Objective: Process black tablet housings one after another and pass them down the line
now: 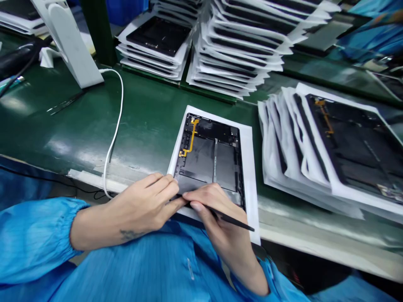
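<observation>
A black tablet housing (204,157) with an orange flex cable (191,140) lies on a white sheet (252,184) at the bench's front edge. My right hand (220,209) is closed around a thin black tool (236,221), whose handle sticks out to the right and whose tip is hidden near the housing's lower edge. From the left, my left hand (151,201) reaches to the same lower edge, its thumb and fingers bent and almost meeting my right fingertips. What lies under the left fingertips, if anything, is hidden.
Stacks of housings with white sheets stand at the back (154,42), back centre (233,54) and right (315,142). A white stand (69,42) with a white cable (118,121) and dark tweezers (67,102) are on the green bench (63,138). Another person's blue sleeve (371,37) shows top right.
</observation>
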`<action>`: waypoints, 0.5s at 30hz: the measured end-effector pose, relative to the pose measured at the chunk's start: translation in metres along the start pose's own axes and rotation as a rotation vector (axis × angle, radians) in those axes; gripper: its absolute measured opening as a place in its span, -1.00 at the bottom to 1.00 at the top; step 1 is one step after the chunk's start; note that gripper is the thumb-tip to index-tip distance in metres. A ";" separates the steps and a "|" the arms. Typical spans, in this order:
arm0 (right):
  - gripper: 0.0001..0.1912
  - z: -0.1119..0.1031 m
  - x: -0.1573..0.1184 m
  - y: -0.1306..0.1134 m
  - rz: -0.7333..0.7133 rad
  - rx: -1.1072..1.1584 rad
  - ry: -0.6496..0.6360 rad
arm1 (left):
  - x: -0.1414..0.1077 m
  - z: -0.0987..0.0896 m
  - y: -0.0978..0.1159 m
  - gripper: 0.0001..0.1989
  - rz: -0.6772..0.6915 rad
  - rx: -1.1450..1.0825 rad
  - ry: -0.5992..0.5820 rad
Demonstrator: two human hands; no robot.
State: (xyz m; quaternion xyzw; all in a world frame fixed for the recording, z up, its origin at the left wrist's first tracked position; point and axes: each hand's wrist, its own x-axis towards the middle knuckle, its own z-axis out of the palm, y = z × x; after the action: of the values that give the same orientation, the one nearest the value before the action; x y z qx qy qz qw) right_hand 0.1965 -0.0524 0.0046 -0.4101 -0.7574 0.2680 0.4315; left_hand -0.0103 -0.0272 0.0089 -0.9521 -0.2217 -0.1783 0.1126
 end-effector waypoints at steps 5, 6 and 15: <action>-0.79 -0.002 0.001 -0.002 0.003 -0.015 -0.038 | -0.003 0.004 -0.001 -0.79 -0.006 0.003 0.014; -0.79 -0.002 0.002 -0.003 0.000 -0.018 -0.049 | -0.005 0.005 -0.002 -0.79 -0.003 -0.002 0.031; -0.77 -0.014 0.000 -0.003 0.020 -0.043 -0.106 | -0.031 0.013 -0.005 -0.63 -0.039 -0.128 0.108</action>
State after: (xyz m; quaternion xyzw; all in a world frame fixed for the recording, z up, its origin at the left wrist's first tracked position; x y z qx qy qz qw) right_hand 0.2070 -0.0536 0.0137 -0.4124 -0.7806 0.2772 0.3792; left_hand -0.0345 -0.0310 -0.0143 -0.9417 -0.2221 -0.2455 0.0596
